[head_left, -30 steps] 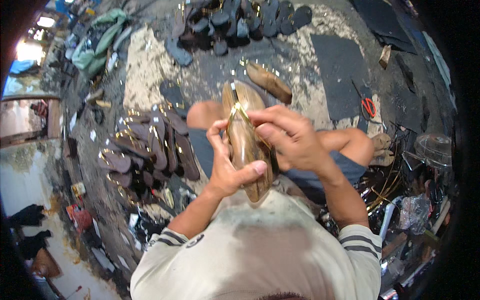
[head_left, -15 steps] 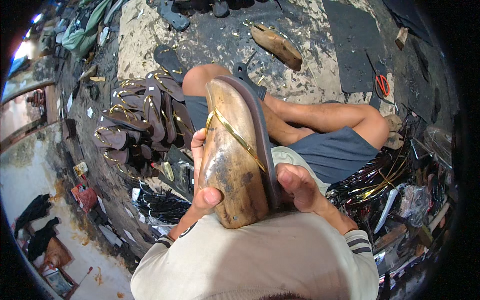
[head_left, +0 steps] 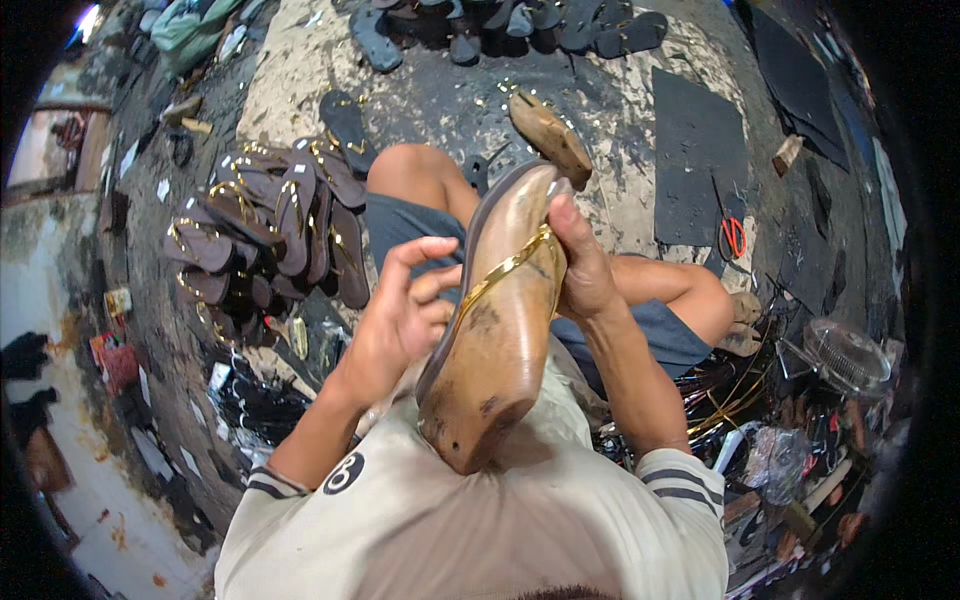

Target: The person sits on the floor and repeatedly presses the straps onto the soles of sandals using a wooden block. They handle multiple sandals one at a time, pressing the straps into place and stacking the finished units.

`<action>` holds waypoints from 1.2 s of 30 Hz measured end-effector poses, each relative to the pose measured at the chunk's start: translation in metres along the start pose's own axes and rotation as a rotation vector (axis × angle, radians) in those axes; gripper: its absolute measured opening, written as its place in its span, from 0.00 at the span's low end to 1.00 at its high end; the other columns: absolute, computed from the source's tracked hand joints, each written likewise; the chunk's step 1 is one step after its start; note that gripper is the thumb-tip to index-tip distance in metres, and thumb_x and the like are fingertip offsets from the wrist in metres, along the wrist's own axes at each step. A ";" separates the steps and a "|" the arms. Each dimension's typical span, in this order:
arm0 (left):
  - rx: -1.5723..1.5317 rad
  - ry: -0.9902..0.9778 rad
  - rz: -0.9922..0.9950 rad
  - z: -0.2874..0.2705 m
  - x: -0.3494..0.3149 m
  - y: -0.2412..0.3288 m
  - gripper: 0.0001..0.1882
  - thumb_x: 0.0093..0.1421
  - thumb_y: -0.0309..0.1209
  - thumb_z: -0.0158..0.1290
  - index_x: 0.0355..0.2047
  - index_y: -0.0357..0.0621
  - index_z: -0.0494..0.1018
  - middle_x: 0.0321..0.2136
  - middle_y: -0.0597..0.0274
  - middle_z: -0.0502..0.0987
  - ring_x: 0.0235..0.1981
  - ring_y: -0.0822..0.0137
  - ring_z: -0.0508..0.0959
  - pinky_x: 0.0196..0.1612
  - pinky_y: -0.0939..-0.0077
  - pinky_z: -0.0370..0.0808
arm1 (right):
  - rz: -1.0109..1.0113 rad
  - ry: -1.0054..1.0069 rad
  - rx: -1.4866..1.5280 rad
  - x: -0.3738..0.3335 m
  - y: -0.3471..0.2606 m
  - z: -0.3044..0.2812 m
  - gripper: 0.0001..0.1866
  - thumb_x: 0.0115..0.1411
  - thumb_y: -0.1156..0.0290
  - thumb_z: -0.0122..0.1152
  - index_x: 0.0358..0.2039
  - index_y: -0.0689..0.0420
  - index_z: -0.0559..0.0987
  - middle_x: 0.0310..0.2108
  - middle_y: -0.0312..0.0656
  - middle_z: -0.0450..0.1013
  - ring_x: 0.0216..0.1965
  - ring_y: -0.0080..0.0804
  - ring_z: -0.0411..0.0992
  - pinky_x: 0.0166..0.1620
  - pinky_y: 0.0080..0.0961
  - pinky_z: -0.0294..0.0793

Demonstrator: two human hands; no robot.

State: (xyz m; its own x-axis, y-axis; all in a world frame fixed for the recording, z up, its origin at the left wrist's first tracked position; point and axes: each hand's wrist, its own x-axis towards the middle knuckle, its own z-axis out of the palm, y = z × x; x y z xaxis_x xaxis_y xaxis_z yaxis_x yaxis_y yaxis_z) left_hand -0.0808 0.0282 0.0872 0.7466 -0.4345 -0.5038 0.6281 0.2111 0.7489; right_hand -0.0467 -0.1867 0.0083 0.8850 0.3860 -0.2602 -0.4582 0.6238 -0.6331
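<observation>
In front of my chest a wooden shoe last [head_left: 505,340] is tilted toe-up, with a sandal fitted on it. The sandal's dark sole [head_left: 440,355] runs along the last's left edge, and its shiny gold strap [head_left: 505,268] crosses the wood. My right hand [head_left: 585,265] is closed round the toe end on the right side, thumb near the tip. Beside the sole's left edge is my left hand [head_left: 400,310], its fingers loosely bent and apart. Its fingertips are close to the sole; whether they touch it I cannot tell.
A heap of brown sandals with gold straps [head_left: 295,215] lies left of my knee. Another wooden last [head_left: 550,135] rests ahead on the floor. To the right are orange-handled scissors [head_left: 732,238], a black sheet [head_left: 700,160] and a round fan [head_left: 845,357]. More dark sandals [head_left: 630,35] lie at the far edge.
The last and sandal have turned, so the sole edge now faces left instead of right. My right hand has moved up to the toe end; my left hand has come off the last's side.
</observation>
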 end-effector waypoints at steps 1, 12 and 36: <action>0.109 -0.057 0.041 -0.026 0.004 -0.034 0.36 0.69 0.57 0.41 0.64 0.40 0.54 0.56 0.48 0.70 0.56 0.59 0.75 0.58 0.65 0.72 | -0.038 -0.051 0.029 0.001 0.000 0.002 0.35 0.65 0.38 0.50 0.52 0.61 0.74 0.44 0.46 0.77 0.45 0.33 0.78 0.52 0.33 0.77; -0.290 0.078 -0.138 -0.002 -0.027 -0.062 0.28 0.75 0.47 0.34 0.57 0.33 0.70 0.50 0.55 0.78 0.50 0.67 0.78 0.55 0.71 0.75 | -0.038 -0.010 0.130 0.015 0.013 0.015 0.33 0.64 0.38 0.49 0.50 0.57 0.75 0.41 0.42 0.78 0.39 0.30 0.79 0.44 0.32 0.82; -0.482 -0.215 0.611 0.015 0.061 0.024 0.56 0.50 0.48 0.57 0.72 0.45 0.41 0.66 0.41 0.57 0.64 0.48 0.66 0.66 0.53 0.65 | 0.304 -0.595 0.815 -0.035 0.034 0.059 0.43 0.65 0.44 0.52 0.71 0.57 0.51 0.66 0.52 0.59 0.63 0.47 0.66 0.57 0.54 0.75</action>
State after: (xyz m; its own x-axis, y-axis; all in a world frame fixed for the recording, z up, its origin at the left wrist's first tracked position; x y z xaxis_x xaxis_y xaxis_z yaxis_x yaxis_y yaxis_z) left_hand -0.0234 -0.0062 0.0805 0.9609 -0.2692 0.0653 0.1849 0.7988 0.5724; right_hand -0.0981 -0.1392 0.0392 0.6421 0.7362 0.2138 -0.7659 0.6281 0.1375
